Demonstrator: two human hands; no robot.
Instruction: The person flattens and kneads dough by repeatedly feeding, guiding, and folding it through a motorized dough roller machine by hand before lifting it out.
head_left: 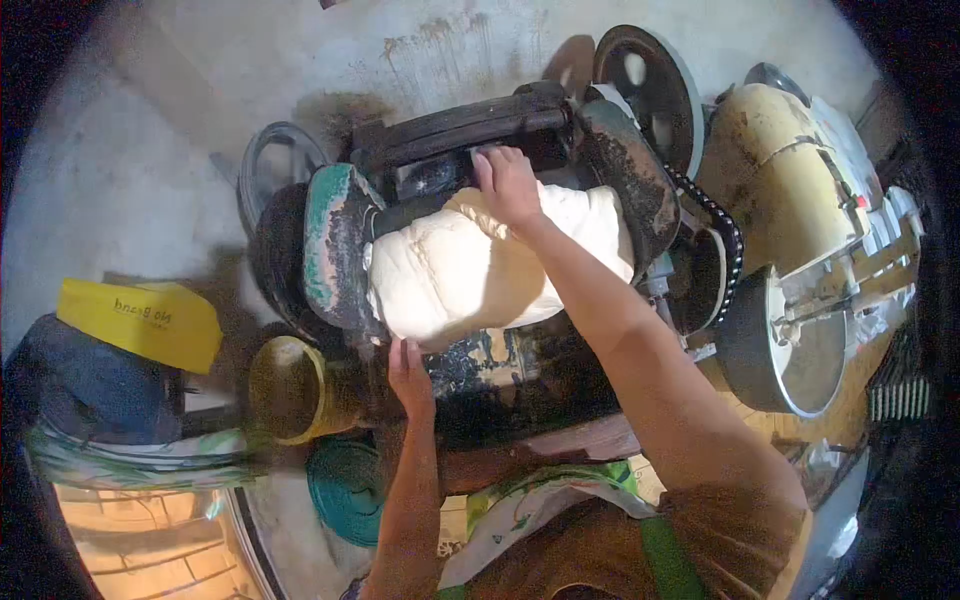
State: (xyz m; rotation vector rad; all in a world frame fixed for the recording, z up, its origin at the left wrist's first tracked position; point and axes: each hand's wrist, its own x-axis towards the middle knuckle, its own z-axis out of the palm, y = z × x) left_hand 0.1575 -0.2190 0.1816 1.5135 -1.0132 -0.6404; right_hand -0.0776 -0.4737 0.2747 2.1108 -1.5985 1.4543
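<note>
A large mass of white dough lies across the rollers of a dark, worn machine. My right hand is over the back edge of the dough, its fingers curled near the dark opening behind; whether they grip anything is hidden. At the dough's front left corner is my left hand, fingertips up against its lower edge, with nothing seen gripped. The dough has folds and a shadow from my right arm.
Spoked wheel and chain flank the machine on the right. Beyond them stand a cream motor housing and a metal bowl. At left are a yellow bucket, a yellow cloth and a teal lid.
</note>
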